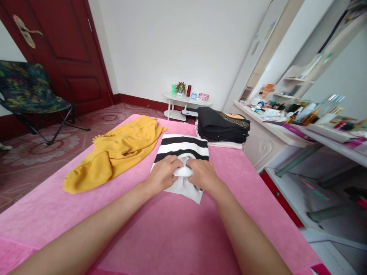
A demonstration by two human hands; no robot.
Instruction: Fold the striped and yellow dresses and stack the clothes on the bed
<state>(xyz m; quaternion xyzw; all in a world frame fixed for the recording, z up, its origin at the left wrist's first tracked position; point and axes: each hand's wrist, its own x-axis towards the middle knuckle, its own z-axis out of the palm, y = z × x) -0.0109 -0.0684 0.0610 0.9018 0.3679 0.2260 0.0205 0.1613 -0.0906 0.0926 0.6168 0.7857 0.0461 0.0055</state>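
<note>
A folded garment with black and white stripes (183, 147) lies in the middle of a pink-covered bed (160, 236). Both of my hands rest on its near half. My left hand (164, 172) and my right hand (202, 173) sit side by side, fingers curled, each pinching a bunched fold of the white fabric between them. A crumpled yellow garment (117, 151) lies to the left of my left hand, apart from it.
A stack of folded black clothes (222, 125) sits at the bed's far right corner on pale folded cloth. Beyond the bed stand a small white table (186, 102) with bottles, a folding chair (27, 93) by a dark red door, and a cluttered dresser (289, 114) on the right.
</note>
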